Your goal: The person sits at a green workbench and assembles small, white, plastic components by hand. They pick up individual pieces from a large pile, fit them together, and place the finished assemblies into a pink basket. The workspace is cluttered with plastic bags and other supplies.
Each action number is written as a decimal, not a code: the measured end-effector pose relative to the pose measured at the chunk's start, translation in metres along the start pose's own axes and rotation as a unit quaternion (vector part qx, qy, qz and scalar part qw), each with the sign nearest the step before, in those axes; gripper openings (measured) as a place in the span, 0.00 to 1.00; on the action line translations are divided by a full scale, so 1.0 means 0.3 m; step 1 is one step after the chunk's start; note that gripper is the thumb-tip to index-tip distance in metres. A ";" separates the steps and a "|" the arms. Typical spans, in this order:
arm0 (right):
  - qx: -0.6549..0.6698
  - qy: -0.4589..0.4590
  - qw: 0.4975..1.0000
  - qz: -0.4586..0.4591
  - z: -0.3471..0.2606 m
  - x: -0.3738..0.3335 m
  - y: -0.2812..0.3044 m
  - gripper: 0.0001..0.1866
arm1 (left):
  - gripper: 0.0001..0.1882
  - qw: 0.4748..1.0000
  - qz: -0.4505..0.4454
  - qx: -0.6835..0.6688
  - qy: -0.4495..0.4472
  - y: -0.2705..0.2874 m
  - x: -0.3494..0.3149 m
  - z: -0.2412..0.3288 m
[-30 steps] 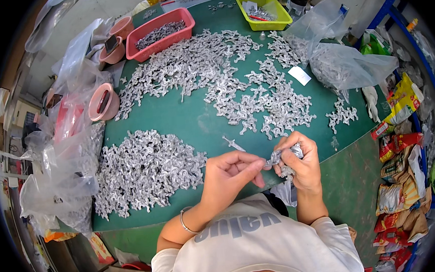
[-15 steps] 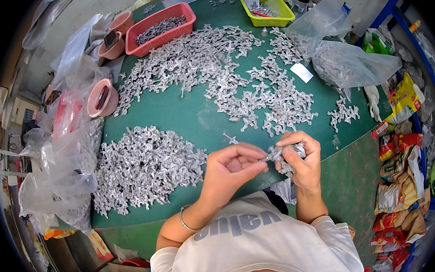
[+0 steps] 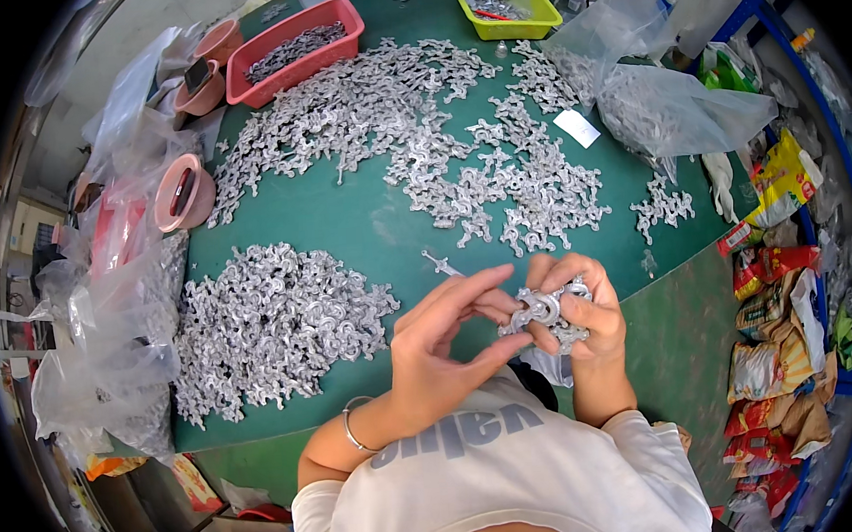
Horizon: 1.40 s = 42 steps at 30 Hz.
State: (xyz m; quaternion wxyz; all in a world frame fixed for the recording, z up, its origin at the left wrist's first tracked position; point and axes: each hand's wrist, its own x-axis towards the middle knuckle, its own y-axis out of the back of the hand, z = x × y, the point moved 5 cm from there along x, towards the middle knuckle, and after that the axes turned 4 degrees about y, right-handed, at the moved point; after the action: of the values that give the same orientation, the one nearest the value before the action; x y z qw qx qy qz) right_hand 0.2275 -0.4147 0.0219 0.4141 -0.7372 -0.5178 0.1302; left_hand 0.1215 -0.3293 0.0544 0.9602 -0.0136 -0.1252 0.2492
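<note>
Close to my body, over the table's near edge, my right hand (image 3: 592, 306) is closed round a small cluster of silver-grey curled metal castings (image 3: 544, 308). From the left, my left hand (image 3: 445, 335) meets the same cluster. Its thumb and a finger touch the castings' left side, while the index finger arches above, apart from them. The palm side of my right hand hides some castings. A slim silver piece (image 3: 439, 262) lies on the green table (image 3: 344, 208) just beyond my left hand. Left of that hand is a dense heap of similar castings (image 3: 273, 324).
A broad spread of castings (image 3: 368, 109) covers the table's far middle, with a small group (image 3: 663, 205) at right. Behind stand a red tub (image 3: 354, 38) and a yellow-green tub (image 3: 549, 13). Plastic bags (image 3: 109, 344) crowd the left edge; another bag (image 3: 690, 118) sits at far right.
The castings in my hands have turned so that a curled face shows. My left fingers have spread wider around them. The whole view has shifted slightly.
</note>
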 end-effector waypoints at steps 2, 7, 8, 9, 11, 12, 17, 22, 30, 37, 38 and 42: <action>0.011 -0.007 1.000 0.001 0.002 -0.001 -0.001 0.10 | 0.26 1.000 -0.013 -0.018 0.011 -0.003 0.005 -0.003; 0.053 -0.034 0.998 0.008 0.010 0.000 0.004 0.10 | 0.24 0.997 -0.018 -0.071 0.030 -0.003 0.013 -0.023; 0.068 -0.045 0.997 0.008 0.014 0.000 0.004 0.11 | 0.24 0.997 -0.016 -0.072 0.028 -0.003 0.013 -0.022; 0.083 -0.055 0.995 0.009 0.019 -0.002 0.005 0.11 | 0.24 0.997 -0.015 -0.073 0.027 -0.003 0.012 -0.021; 0.098 -0.067 0.993 0.016 0.023 -0.003 0.006 0.11 | 0.24 0.997 -0.015 -0.067 0.027 -0.001 0.010 -0.019; 0.105 -0.074 0.992 0.019 0.025 -0.002 0.006 0.11 | 0.23 0.998 -0.014 -0.064 0.027 0.000 0.009 -0.018; 0.104 -0.074 0.992 0.019 0.029 -0.004 0.013 0.12 | 0.23 0.997 -0.011 -0.072 0.029 0.001 0.007 -0.021; -0.089 0.031 0.995 0.036 -0.046 0.000 0.003 0.16 | 0.22 0.992 0.018 -0.119 0.023 -0.025 0.019 -0.034; -0.215 0.123 0.967 0.063 -0.142 -0.019 -0.034 0.19 | 0.23 0.985 0.014 -0.172 -0.028 -0.098 0.037 0.005; -0.237 0.123 0.963 0.024 -0.147 0.001 -0.053 0.18 | 0.24 0.976 0.003 -0.210 -0.051 -0.091 0.032 0.008; -0.225 0.116 0.967 0.027 -0.144 0.003 -0.059 0.18 | 0.24 0.975 0.004 -0.214 -0.054 -0.088 0.031 0.008; -0.217 0.109 0.970 0.029 -0.141 0.020 -0.093 0.17 | 0.24 0.975 0.004 -0.215 -0.047 -0.078 0.032 0.012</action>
State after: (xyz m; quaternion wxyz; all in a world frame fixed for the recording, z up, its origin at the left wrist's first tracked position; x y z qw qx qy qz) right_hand 0.2380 -0.4263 0.0705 0.2942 -0.8341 -0.4635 -0.0541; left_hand 0.1398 -0.3453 0.0623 0.9266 -0.2090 -0.2213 0.2211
